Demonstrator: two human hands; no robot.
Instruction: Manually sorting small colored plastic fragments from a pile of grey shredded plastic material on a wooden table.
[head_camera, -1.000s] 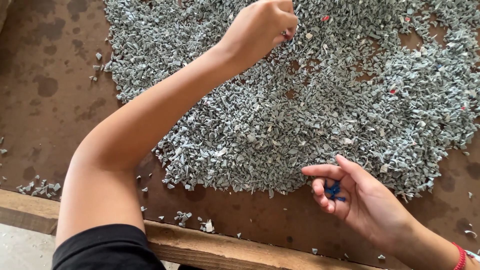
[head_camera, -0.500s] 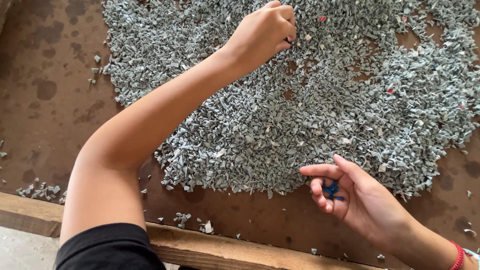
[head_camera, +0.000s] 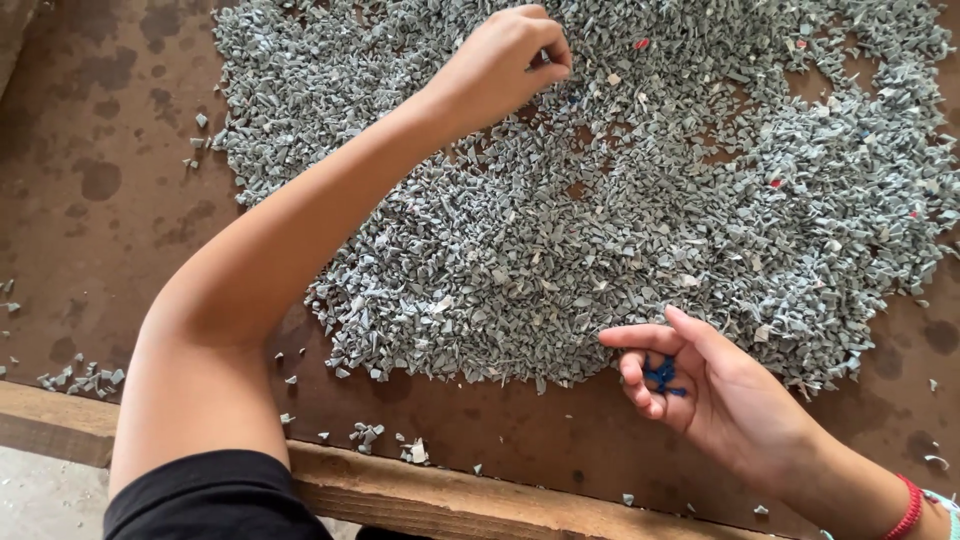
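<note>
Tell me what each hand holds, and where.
Right hand cups blue chips loose in its palm. Left hand pinches at the grey chips; whether its fingertips hold one cannot be told.

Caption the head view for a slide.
Left hand picks in a spread of grey plastic flakes while the right hand cups blue bits.

Blue bits (head_camera: 662, 375) in cupped right hand (head_camera: 700, 385)
</note>
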